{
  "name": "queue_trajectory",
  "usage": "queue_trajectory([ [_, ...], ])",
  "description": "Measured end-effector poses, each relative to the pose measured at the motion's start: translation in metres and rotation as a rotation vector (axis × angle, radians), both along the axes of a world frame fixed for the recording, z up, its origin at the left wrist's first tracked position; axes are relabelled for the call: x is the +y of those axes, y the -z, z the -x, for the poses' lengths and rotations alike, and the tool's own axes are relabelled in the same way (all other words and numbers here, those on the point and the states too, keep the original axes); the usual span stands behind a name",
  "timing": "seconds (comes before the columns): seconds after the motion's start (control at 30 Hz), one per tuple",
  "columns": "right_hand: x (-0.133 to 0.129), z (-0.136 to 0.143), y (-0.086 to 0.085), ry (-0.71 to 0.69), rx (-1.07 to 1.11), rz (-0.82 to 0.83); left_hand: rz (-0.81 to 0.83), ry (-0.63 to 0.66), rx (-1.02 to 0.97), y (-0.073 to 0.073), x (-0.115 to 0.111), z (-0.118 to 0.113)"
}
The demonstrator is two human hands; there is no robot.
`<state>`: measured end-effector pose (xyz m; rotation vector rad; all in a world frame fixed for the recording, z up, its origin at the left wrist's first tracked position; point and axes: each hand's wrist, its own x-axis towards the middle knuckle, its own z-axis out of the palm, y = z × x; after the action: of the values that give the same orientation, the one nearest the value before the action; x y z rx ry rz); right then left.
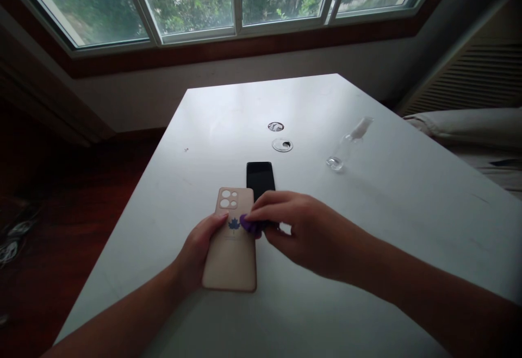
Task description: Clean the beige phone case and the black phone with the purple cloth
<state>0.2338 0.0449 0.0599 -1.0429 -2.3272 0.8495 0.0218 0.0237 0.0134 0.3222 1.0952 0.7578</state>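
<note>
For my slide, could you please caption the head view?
Left hand steadies a beige phone case while right hand presses a purple cloth on it, beside a black phone.

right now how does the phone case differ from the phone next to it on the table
The phone case is pale pink with a blue leaf and camera cutouts; the phone is plain glossy black. The left hand steadies the case while the right hand presses a small purple thing on it; the right hand partly covers the phone. The case lies nearer the person. Both lie flat on the white table.
</note>
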Motion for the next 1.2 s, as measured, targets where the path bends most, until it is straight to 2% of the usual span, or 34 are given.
queue_trajectory([
  [0.1,0.011,-0.005,0.004,0.269,-0.038,-0.084,-0.041,0.065,-0.114,0.0,0.001,0.004],
  [0.2,0.021,-0.008,0.012,0.368,-0.066,-0.158,-0.062,0.093,-0.153,0.003,0.0,0.007],
  [0.37,0.024,-0.006,0.025,0.288,-0.067,-0.141,-0.026,0.097,-0.151,0.005,0.0,0.006],
  [0.63,0.02,0.007,0.04,0.091,-0.075,-0.22,-0.028,0.096,-0.085,0.006,0.002,0.005],
  [0.83,0.017,0.007,0.038,0.019,-0.053,-0.18,-0.014,0.081,-0.039,0.006,0.002,0.004],
  [1.0,0.009,0.008,0.036,-0.027,-0.045,-0.177,0.063,0.058,-0.073,0.006,0.002,0.004],
  [1.2,0.005,0.01,0.03,-0.143,-0.036,-0.198,0.078,-0.016,0.005,0.01,0.005,0.006],
])
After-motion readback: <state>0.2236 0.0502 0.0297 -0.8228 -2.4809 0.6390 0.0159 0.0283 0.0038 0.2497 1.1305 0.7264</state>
